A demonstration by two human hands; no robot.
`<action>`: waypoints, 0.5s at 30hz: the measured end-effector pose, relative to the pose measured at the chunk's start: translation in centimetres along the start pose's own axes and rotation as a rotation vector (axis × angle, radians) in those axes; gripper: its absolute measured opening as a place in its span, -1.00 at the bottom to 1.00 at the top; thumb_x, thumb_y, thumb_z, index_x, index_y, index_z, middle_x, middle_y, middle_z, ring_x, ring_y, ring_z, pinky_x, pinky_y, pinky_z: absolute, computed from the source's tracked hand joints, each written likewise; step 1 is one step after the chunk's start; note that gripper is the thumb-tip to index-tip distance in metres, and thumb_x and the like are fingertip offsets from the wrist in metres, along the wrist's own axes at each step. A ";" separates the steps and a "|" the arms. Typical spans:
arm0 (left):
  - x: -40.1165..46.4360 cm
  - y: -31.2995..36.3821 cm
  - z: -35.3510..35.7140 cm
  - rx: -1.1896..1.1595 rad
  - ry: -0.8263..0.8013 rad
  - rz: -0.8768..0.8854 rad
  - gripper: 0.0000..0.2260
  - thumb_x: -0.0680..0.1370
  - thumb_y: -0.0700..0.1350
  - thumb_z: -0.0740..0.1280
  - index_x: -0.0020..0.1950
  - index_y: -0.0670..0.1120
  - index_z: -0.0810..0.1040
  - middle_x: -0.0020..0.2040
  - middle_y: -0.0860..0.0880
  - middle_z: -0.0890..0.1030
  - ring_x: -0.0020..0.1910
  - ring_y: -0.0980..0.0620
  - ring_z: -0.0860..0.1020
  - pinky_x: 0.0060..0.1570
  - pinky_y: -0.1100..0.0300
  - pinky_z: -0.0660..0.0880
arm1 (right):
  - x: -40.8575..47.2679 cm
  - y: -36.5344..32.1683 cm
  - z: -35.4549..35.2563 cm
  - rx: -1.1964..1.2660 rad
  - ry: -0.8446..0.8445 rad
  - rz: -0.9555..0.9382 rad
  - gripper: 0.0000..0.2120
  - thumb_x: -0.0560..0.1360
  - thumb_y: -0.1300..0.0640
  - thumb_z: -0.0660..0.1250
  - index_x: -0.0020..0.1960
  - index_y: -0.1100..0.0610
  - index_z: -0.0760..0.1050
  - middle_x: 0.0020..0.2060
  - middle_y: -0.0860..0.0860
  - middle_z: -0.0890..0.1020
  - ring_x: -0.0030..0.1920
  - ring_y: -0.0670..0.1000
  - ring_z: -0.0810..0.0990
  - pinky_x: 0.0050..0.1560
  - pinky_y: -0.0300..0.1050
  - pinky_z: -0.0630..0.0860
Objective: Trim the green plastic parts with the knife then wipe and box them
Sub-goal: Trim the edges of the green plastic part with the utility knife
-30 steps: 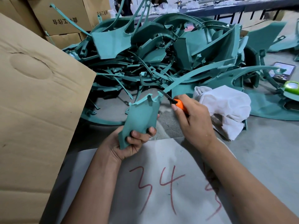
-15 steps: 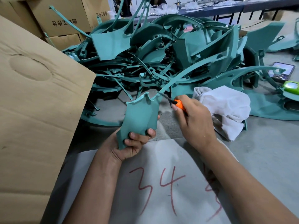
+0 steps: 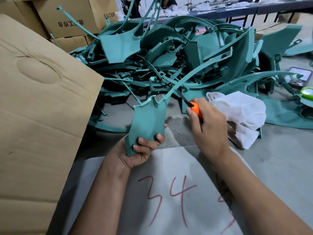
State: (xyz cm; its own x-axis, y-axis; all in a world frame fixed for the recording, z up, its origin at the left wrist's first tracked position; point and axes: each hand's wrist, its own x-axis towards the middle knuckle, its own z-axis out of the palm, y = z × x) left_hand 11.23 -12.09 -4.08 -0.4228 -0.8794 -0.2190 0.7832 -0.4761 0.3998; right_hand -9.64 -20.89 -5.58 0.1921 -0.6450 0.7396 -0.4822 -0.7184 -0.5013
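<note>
Green plastic part stands upright, gripped at its base by my left hand. My right hand grips the orange-handled knife, blade near the part's top right edge.

Two hands, one knife, one white cloth, one phone.

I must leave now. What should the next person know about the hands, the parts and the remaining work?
Left hand grips the green part by its lower end, held upright.
Right hand holds the orange knife, blade near the part's upper right corner.
White cloth lies right of the hands; untrimmed pile behind; cardboard box at left.
Trimming in progress. Left: finish the trim, wipe, box.
</note>
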 end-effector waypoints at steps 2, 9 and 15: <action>0.0 -0.1 0.1 0.006 0.005 -0.001 -0.24 0.19 -0.48 0.62 0.36 -0.28 0.48 -0.15 -0.23 0.44 -0.62 0.04 0.47 -0.75 0.31 0.35 | 0.0 -0.1 0.2 -0.002 -0.043 -0.036 -0.84 0.70 0.09 0.28 0.14 0.18 0.53 -0.13 0.03 0.58 -0.14 0.06 0.49 -0.14 -0.07 0.35; 0.0 -0.1 0.1 0.064 -0.015 -0.074 -0.30 0.25 -0.41 0.62 0.35 -0.27 0.48 -0.13 -0.24 0.44 -0.61 0.03 0.48 -0.75 0.31 0.36 | 0.3 0.8 0.1 -0.057 0.019 0.035 -0.86 0.70 0.06 0.26 0.12 0.14 0.49 -0.12 0.03 0.59 -0.12 0.07 0.47 -0.15 -0.03 0.31; 0.1 -0.4 0.4 0.132 0.003 -0.082 -0.22 0.22 -0.39 0.65 0.39 -0.24 0.46 -0.14 -0.21 0.43 -0.61 0.08 0.46 -0.75 0.34 0.33 | 0.6 1.5 -1.1 -0.141 0.130 0.023 -0.91 0.68 0.14 0.30 0.12 0.15 0.50 -0.06 0.07 0.63 -0.04 0.16 0.52 -0.06 -0.05 0.35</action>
State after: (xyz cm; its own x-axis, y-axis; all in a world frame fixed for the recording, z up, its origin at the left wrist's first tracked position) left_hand 10.69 -12.03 -3.91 -0.4809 -0.8378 -0.2586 0.6792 -0.5425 0.4944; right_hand -11.22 -22.06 -5.42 0.0715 -0.6153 0.7851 -0.6020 -0.6542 -0.4579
